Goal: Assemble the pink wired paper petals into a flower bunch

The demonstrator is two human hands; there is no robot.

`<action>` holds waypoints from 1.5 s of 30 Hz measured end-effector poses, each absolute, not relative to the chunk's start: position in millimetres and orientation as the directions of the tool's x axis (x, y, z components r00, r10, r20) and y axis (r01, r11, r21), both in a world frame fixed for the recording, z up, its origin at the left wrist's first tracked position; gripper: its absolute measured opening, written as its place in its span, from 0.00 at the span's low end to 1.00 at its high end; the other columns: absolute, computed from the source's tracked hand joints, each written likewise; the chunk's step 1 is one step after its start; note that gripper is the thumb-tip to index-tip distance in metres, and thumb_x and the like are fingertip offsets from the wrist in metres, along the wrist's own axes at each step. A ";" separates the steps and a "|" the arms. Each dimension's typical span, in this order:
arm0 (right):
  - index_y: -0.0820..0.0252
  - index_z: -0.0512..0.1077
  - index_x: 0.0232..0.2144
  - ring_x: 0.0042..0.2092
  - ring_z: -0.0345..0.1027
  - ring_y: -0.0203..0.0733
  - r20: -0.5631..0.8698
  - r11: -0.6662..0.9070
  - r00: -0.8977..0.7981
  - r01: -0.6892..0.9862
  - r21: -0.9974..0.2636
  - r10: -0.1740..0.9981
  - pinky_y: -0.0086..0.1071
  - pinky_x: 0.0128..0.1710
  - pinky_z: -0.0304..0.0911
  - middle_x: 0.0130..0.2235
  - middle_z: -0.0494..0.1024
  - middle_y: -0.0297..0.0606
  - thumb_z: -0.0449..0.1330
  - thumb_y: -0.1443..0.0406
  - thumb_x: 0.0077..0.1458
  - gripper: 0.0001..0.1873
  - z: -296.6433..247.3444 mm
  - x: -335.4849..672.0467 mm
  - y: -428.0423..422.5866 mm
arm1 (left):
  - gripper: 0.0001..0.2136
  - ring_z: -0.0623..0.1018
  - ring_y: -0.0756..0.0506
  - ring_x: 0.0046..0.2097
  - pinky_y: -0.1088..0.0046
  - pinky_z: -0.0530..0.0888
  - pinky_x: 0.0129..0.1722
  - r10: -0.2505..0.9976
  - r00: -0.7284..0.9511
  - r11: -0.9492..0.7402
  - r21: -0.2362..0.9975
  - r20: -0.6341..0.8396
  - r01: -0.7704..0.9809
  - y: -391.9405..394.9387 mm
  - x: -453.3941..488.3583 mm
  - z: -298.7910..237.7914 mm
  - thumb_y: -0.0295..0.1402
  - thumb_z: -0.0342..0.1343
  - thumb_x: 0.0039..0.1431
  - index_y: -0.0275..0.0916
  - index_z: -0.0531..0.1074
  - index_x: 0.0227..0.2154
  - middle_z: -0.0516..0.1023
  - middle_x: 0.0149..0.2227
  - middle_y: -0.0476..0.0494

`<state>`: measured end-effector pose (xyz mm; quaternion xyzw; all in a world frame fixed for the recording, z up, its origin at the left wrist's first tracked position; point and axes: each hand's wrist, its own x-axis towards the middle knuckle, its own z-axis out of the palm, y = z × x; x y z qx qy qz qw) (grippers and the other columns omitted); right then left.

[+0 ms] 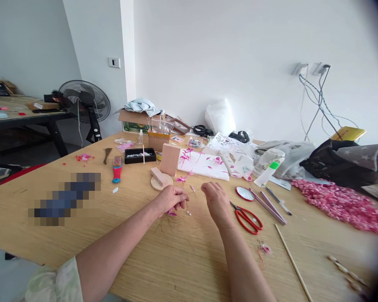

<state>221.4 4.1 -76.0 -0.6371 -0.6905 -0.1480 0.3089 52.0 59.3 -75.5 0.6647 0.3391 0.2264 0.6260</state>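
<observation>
My left hand (174, 199) is closed in a pinch on a wire-stemmed pink flower (172, 213). Thin stems fan out below its fingers. A fine thread or wire (193, 191) stretches from there towards my right hand (214, 199), whose fingertips are pinched together at its other end. Just beyond the hands are more pink petals (182, 179), and I cannot tell whether they belong to the held flower. White beads (188, 213) show below the left fingertips. Red-handled scissors (248, 219) lie to the right of my right hand.
Behind the hands stand a wooden block (170, 160) and a white cloth with pink flowers (203, 165). To the right are tweezers (272, 207), a magnifying glass (245, 193), a thin stick (292, 262) and a pink petal heap (340, 205). A brush (116, 169) and black tray (140, 158) lie left.
</observation>
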 end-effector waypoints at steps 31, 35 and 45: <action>0.59 0.67 0.26 0.32 0.62 0.40 0.601 0.207 -0.070 0.965 -0.162 0.796 0.30 0.31 0.52 0.28 0.72 0.37 0.49 0.70 0.56 0.10 -81.8 203.7 8.2 | 0.06 0.67 0.50 0.27 0.76 0.61 0.29 0.746 0.536 -0.590 0.765 0.395 0.258 61.7 55.2 -75.9 0.28 0.50 0.49 0.36 0.65 0.19 0.66 0.21 0.51; 0.59 0.67 0.25 0.32 0.62 0.40 0.591 0.183 -0.053 0.970 -0.163 0.805 0.30 0.31 0.51 0.27 0.72 0.37 0.48 0.71 0.56 0.11 -79.2 206.8 7.6 | 0.07 0.64 0.51 0.25 0.76 0.59 0.26 0.755 0.554 -0.562 0.781 0.351 0.271 63.2 58.1 -77.0 0.27 0.50 0.48 0.36 0.63 0.18 0.64 0.20 0.52; 0.59 0.65 0.24 0.31 0.63 0.39 0.624 0.117 0.097 0.949 -0.293 0.776 0.29 0.29 0.51 0.26 0.72 0.36 0.46 0.67 0.55 0.11 -75.3 205.6 4.2 | 0.08 0.61 0.54 0.17 0.79 0.61 0.17 0.838 0.542 -0.167 0.974 0.060 0.151 69.4 55.1 -84.7 0.36 0.51 0.47 0.36 0.66 0.29 0.61 0.16 0.56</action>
